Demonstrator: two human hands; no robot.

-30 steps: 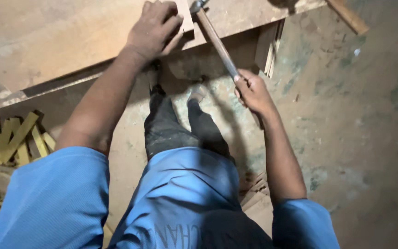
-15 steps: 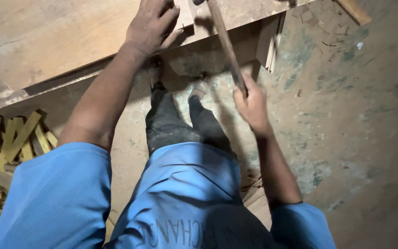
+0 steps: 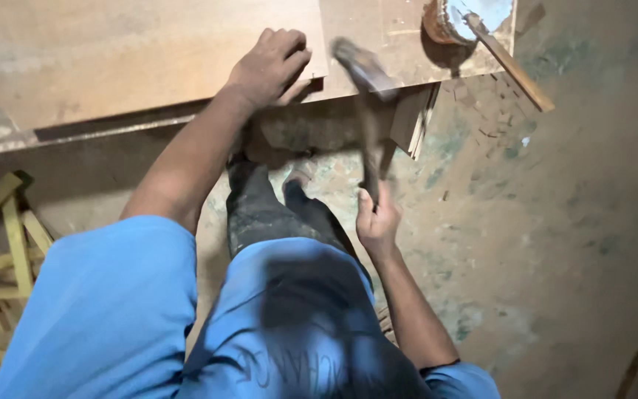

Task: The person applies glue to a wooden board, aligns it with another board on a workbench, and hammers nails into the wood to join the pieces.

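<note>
Evidently the right hand (image 3: 378, 218) grips the blurred hammer (image 3: 367, 111) above the board's (image 3: 149, 59) edge, where the left hand (image 3: 271, 66) presses fingers curled; strikes want keeping clear of those knuckles.

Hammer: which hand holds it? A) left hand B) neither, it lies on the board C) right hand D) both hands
C: the right hand grips the handle end of the blurred hammer, while the left hand presses on the wooden board at its edge.
</note>
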